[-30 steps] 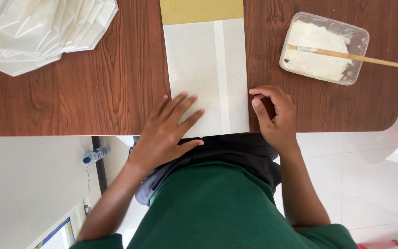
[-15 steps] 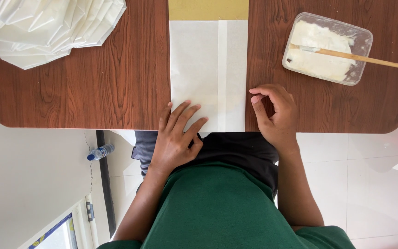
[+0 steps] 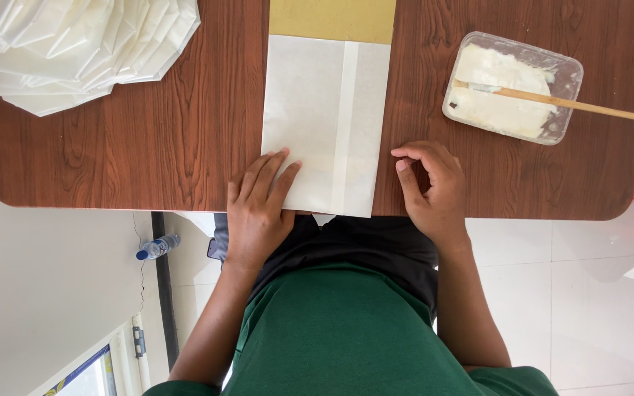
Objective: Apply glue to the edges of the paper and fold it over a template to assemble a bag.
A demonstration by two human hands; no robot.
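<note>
A white folded paper sheet [image 3: 324,121] with a lengthwise overlapped seam lies on the brown wooden table [image 3: 148,139], its far end over a yellow board [image 3: 332,18]. My left hand [image 3: 258,209] rests flat with fingers spread on the paper's near left corner. My right hand [image 3: 431,187] sits on the table just right of the paper's near right edge, fingers curled, holding nothing.
A pile of folded white paper pieces [image 3: 75,48] lies at the far left. A clear plastic tub of white paste [image 3: 511,88] with a wooden stick [image 3: 581,106] stands at the far right. Below the table, a small bottle [image 3: 157,247] lies on the floor.
My left hand slid toward the paper's near left corner and straightened. My right hand shifted slightly off the paper's edge to the right. The view moved a little.
</note>
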